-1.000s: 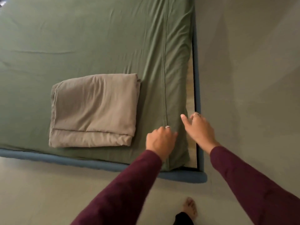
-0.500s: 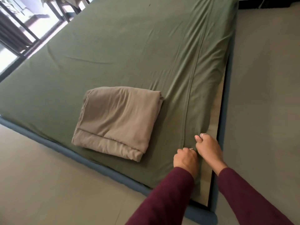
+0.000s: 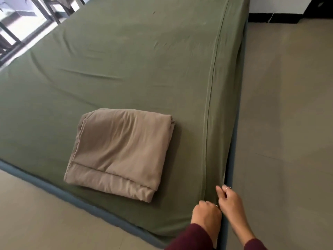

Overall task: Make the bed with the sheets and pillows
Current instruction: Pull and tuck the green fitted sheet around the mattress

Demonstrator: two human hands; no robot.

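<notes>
A green fitted sheet (image 3: 137,73) covers the low mattress, with a seam running along its right side. A folded beige sheet (image 3: 119,150) lies on it near the front edge. Both hands are at the sheet's near right corner. My left hand (image 3: 207,215) is curled into the green fabric beside the seam. My right hand (image 3: 229,201) pinches the sheet's side edge where it meets the blue bed base (image 3: 232,159). No pillows are in view.
Grey-beige floor (image 3: 288,123) stretches along the right side and the front left of the bed. Dark chair and table legs (image 3: 54,9) stand by a bright window at the top left. A white wall with dark skirting (image 3: 261,16) is at the top right.
The view has lifted and turned, so more of the bed shows. Both hands stayed at the sheet's right edge and drew closer together near the corner.
</notes>
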